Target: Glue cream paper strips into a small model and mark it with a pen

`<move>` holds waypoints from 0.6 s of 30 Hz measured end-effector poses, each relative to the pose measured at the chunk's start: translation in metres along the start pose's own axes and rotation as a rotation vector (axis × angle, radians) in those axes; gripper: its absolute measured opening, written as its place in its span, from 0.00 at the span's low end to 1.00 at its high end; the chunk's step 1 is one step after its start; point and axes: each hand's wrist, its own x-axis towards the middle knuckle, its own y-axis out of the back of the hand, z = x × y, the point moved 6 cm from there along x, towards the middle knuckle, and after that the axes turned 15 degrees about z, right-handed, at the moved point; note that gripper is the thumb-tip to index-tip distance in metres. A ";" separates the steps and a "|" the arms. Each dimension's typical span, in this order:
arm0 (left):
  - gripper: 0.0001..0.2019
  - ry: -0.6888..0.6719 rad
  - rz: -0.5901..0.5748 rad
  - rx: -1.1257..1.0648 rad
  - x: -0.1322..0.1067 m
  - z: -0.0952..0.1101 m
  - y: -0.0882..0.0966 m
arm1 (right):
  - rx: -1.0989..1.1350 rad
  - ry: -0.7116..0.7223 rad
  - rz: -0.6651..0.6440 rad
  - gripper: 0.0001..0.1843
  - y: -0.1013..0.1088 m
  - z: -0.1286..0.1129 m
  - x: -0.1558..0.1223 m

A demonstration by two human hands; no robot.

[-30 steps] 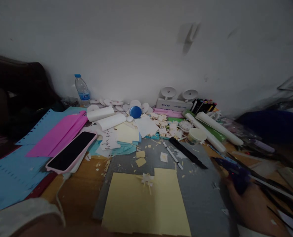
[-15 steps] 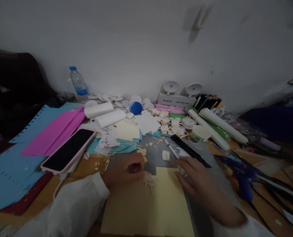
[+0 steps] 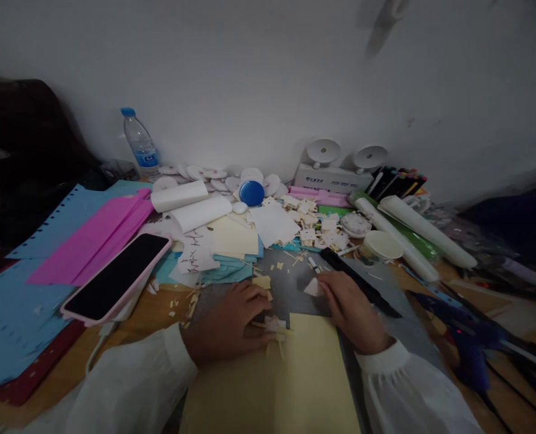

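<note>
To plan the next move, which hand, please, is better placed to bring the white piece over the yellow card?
Probably the right hand: it pinches the white piece near the yellow card, while the left hand is at the small stick piece.

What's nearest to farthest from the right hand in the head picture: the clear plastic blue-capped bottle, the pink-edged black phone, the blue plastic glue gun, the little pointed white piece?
From the right hand:
1. White piece: at its fingertips.
2. Blue glue gun: to its right.
3. Black phone: across, on the left.
4. Clear bottle: back left, by the wall.
</note>
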 end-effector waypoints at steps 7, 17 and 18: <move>0.09 0.350 0.038 -0.400 -0.002 0.009 0.005 | 0.308 0.022 -0.096 0.09 -0.008 -0.067 -0.003; 0.12 0.698 0.187 -0.884 -0.012 -0.012 -0.009 | 0.530 -0.345 0.054 0.08 -0.013 -0.066 -0.018; 0.12 0.692 0.195 -0.924 -0.012 -0.012 -0.009 | 0.533 -0.324 0.051 0.05 -0.013 -0.067 -0.017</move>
